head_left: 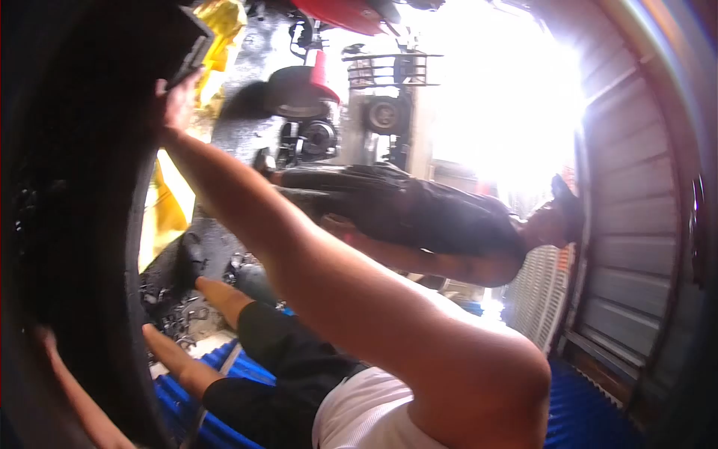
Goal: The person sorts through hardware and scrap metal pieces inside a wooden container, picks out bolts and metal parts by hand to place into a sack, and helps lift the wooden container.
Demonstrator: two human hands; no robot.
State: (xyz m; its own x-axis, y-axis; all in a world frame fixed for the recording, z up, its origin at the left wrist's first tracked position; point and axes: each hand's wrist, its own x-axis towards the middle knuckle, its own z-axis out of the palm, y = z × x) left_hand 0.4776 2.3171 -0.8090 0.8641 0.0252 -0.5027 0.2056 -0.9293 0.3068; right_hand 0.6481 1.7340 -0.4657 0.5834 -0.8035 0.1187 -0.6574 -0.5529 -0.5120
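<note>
The view lies on its side. My left arm crosses the frame, and my left hand point(178, 106) is closed around the upper edge of a large dark object point(90, 224). Its kind is too dark to make out, but it fills the left of the view and has a curved edge. Low at the left, my right hand point(46, 343) is against the same dark object, its fingers lost in blur and shadow. Bright yellow sheeting point(168, 209) shows just past the dark edge, beside my left wrist.
Another person point(404, 213) in dark clothes stands close by. Behind them are a red machine part point(348, 13), a small wheel point(385, 114) and a metal rack point(389, 69). Blue ribbed sheeting point(591, 408) lies low, and a grey slatted wall point(628, 277) is at the right.
</note>
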